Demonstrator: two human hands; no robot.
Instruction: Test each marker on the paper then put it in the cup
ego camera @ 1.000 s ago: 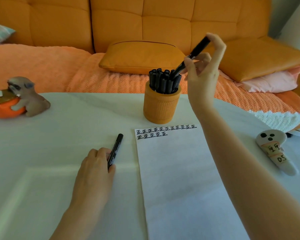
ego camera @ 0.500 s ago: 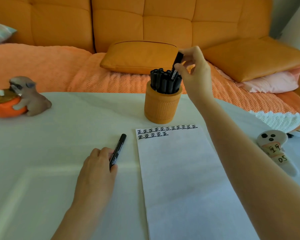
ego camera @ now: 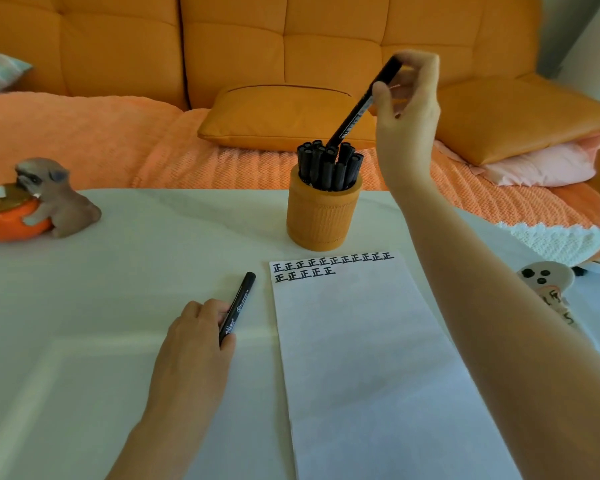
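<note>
Up high, I see the right hand [ego camera: 407, 112] pinching a black marker [ego camera: 361, 105] between thumb and fingertips, tilted, its lower end dipping among the other markers [ego camera: 326, 164] standing in the orange cup [ego camera: 321, 220]. Lower down, the left hand [ego camera: 194, 348] rests on the white table [ego camera: 118, 271], fingers curled round a second marker [ego camera: 238, 306] lying just left of the paper [ego camera: 361, 358], whose top carries two rows of black marks.

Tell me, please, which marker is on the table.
The marker the left hand holds, left of the paper; the others are in the cup or the right hand.
</note>
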